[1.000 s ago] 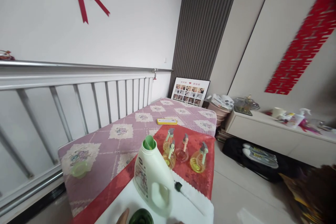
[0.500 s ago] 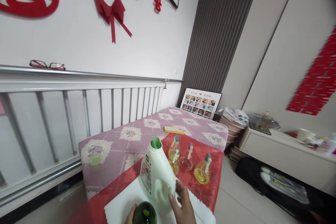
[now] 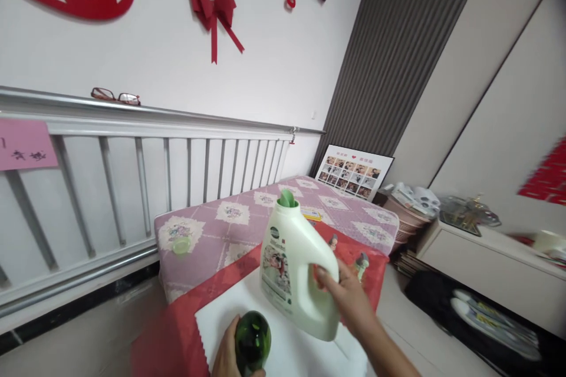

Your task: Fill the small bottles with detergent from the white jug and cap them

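Observation:
My right hand (image 3: 342,285) is wrapped round the handle of a pale green detergent jug (image 3: 298,268). The jug is uncapped, with a green spout showing in its neck, and it tilts slightly to the left above a white scalloped mat (image 3: 219,312). In my left hand (image 3: 229,350) is a dark green glass bottle (image 3: 253,339), fingers closed around its side at the bottom of the view. A light green cap (image 3: 181,245) lies on the patterned tablecloth, away from both hands. Behind the jug, spray bottles (image 3: 360,265) stand partly hidden.
A purple patterned tablecloth (image 3: 207,262) and a red cloth (image 3: 186,318) cover the table. A yellow box (image 3: 312,215) lies behind the jug. The radiator (image 3: 150,182) runs along the left wall, with glasses (image 3: 115,96) above it. A photo board (image 3: 354,171) leans at the far end.
My right hand has closed on the jug's handle and raised the jug, tipping it. My left hand has brought the green bottle further into view. The camera view has shifted left.

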The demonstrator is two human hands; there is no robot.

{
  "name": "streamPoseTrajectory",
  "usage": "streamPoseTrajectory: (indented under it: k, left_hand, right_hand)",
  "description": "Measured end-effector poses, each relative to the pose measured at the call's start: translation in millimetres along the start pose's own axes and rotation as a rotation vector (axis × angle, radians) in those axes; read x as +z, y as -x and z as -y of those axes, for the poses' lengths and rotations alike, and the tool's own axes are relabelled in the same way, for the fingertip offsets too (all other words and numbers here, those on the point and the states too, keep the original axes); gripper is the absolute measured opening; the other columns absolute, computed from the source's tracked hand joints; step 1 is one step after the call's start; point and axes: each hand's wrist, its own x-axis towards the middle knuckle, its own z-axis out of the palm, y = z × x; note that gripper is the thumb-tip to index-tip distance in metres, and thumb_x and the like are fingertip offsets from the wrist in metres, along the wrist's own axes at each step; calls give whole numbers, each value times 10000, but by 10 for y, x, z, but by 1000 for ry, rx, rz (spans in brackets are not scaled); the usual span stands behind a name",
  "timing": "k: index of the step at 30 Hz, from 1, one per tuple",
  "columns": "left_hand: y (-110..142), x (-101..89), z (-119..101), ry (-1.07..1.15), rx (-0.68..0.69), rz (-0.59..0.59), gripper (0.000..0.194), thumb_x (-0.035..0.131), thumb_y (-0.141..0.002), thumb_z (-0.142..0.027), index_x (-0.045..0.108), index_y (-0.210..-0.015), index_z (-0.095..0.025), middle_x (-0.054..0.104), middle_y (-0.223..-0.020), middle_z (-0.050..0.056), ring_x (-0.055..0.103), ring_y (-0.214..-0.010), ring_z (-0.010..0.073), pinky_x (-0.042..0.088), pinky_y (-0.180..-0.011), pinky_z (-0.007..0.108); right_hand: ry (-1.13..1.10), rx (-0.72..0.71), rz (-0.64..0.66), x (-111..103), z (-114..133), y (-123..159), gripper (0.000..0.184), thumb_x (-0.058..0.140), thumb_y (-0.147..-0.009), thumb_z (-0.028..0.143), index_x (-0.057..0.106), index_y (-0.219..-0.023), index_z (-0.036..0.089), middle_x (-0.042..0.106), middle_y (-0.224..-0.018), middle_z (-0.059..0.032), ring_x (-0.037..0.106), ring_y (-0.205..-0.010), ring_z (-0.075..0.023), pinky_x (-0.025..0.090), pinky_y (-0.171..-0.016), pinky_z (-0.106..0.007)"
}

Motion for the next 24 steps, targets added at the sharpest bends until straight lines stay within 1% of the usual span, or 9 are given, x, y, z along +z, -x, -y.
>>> streamPoseTrajectory:
  k: [2,5,7,9,12,16,21,22,24]
  left_hand:
    - [9,13,33,27,6,-6,993,691,-520,-114,382,-1463,-71,517,-1544,241,545,-1407,355,472,-1176,429]
    - [19,35,59,36,7,-21,1000,692,-531,-131,358,-1473,-86,491,-1564,238,517,-1428,368,470,-1176,458]
    - [22,47,74,48,13,-31,1002,698,-537,-143,350,-1475,-90,496,-1558,238,521,-1424,368,476,-1170,460]
    - [26,53,88,68,30,-59,980,697,-555,-158,353,-1470,-91,509,-1547,235,529,-1418,358,475,-1172,446]
    - [32,58,91,85,38,-110,972,698,-569,-173,349,-1472,-89,520,-1535,230,532,-1416,352,467,-1180,427]
    - [42,59,68,88,46,-140,970,683,-588,-163,314,-1482,-92,508,-1535,243,519,-1424,367,467,-1178,464]
    - [52,60,45,90,31,-148,954,699,-588,-133,335,-1470,-117,513,-1533,229,501,-1440,359,446,-1196,480]
    - [55,61,41,91,31,-150,954,707,-587,-131,343,-1468,-118,514,-1533,225,495,-1445,358,440,-1202,480]
    - [60,64,33,88,34,-151,955,719,-583,-128,355,-1465,-120,516,-1535,219,486,-1452,356,430,-1212,484]
  right_hand:
    - [33,-3,49,-235,186,-36,365,722,-749,560,654,-815,207,571,-586,47,517,-591,-170,399,-602,-294]
    - [150,-37,202,-525,407,-66,419,695,-781,614,632,-805,201,497,-560,70,434,-559,-132,339,-564,-268]
    - [207,-26,298,-661,497,-72,440,700,-781,631,630,-800,198,498,-597,64,416,-558,-120,320,-542,-257]
    - [251,4,387,-751,540,-74,445,714,-777,632,645,-836,196,540,-663,44,434,-577,-121,317,-525,-248]
    - [309,57,500,-823,550,-73,487,733,-757,645,669,-925,192,591,-744,14,486,-616,-139,324,-508,-243]
    - [389,92,619,-853,557,-50,577,656,-779,733,665,-952,182,628,-824,-31,547,-678,-171,342,-509,-246]
    - [457,50,679,-823,588,-31,589,551,-833,771,655,-900,195,620,-827,-36,550,-675,-176,376,-493,-248]
    - [491,34,695,-810,587,-34,587,535,-844,768,653,-886,194,626,-822,-40,562,-681,-184,398,-504,-256]
    - [580,-8,738,-783,574,-44,575,514,-873,748,660,-899,193,666,-851,-58,610,-740,-214,462,-578,-280]
